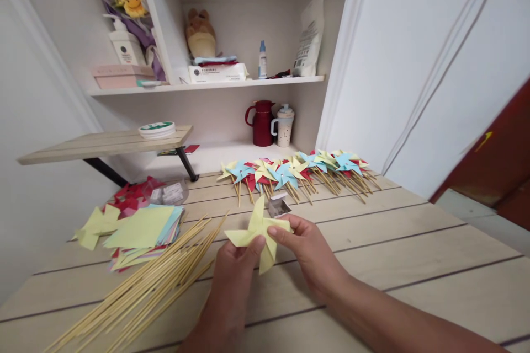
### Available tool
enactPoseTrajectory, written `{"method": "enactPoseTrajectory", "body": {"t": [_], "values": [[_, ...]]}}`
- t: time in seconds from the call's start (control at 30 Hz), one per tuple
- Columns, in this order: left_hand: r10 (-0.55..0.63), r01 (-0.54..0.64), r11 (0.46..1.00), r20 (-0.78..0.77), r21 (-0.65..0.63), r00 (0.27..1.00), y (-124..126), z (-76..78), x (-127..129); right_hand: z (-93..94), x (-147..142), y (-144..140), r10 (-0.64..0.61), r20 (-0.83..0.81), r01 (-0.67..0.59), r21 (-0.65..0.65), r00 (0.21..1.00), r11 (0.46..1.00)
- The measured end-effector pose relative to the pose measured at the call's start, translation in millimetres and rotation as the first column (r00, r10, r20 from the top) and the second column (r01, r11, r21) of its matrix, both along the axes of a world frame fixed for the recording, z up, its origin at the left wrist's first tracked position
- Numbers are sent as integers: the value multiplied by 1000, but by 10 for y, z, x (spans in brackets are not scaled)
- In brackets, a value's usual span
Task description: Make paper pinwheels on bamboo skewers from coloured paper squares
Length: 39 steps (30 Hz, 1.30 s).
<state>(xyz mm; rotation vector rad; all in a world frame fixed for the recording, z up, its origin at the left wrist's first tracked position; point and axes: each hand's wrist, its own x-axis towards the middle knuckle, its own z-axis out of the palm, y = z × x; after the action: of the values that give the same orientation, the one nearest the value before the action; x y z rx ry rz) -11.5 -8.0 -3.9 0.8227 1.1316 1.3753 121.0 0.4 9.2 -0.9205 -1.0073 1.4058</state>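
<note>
A pale yellow paper pinwheel [257, 224] with folded blades is held up over the table between both hands. My left hand [240, 262] pinches its lower left side, thumb on the front near the centre. From the right, my right hand [304, 240] grips the right-hand blade, its thumb pressing close to the middle. Just behind the pinwheel stands a small open box [280, 207] with tiny contents I cannot make out. Left of my left hand lies a loose bundle of thin wooden sticks [165, 276].
Finished pinwheels on sticks [285, 175] lie in a row at the back. Stacked coloured paper squares [143, 226], a folded yellow pinwheel [96, 226] and a clear container [169, 193] sit at left. A raised wooden shelf [111, 143] overhangs there. Behind stand a red jug [262, 124] and a cup [285, 127].
</note>
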Motion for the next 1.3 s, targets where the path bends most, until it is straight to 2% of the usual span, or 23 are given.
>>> {"method": "enactPoseTrajectory", "body": {"t": [0.17, 0.33, 0.5, 0.63, 0.77, 0.83, 1.0, 1.17, 1.3], "values": [[12, -12, 1000, -89, -1, 996, -50, 69, -60, -7, 32, 1, 63, 46, -64, 15, 997, 998], [5, -15, 998, -153, -66, 988, -74, 160, -115, 11, 153, 72, 92, 225, -112, 78, 970, 991], [-8, -16, 995, -224, -102, 975, -61, 160, -162, 6, 214, 103, 125, 380, -176, 103, 917, 979], [-29, 2, 996, -306, -89, 952, -89, 167, -152, 34, 209, 94, 157, 409, -212, 91, 899, 973], [-50, 34, 998, -350, -51, 936, -113, 179, -135, 53, 212, 100, 89, 466, -187, 168, 880, 968], [-63, 44, 997, -369, -58, 927, -110, 171, -133, 52, 209, 98, 78, 453, -175, 176, 888, 969], [-129, 113, 991, -322, -66, 938, -83, 139, -139, 44, 174, 75, 154, 278, -156, -13, 948, 988], [-200, 188, 980, -288, -68, 936, -69, 124, -165, 28, 150, 59, 115, 223, -118, 3, 968, 993], [-207, 196, 978, -306, -67, 929, -62, 117, -175, 8, 129, 58, 96, 169, -94, -22, 981, 995]]}}
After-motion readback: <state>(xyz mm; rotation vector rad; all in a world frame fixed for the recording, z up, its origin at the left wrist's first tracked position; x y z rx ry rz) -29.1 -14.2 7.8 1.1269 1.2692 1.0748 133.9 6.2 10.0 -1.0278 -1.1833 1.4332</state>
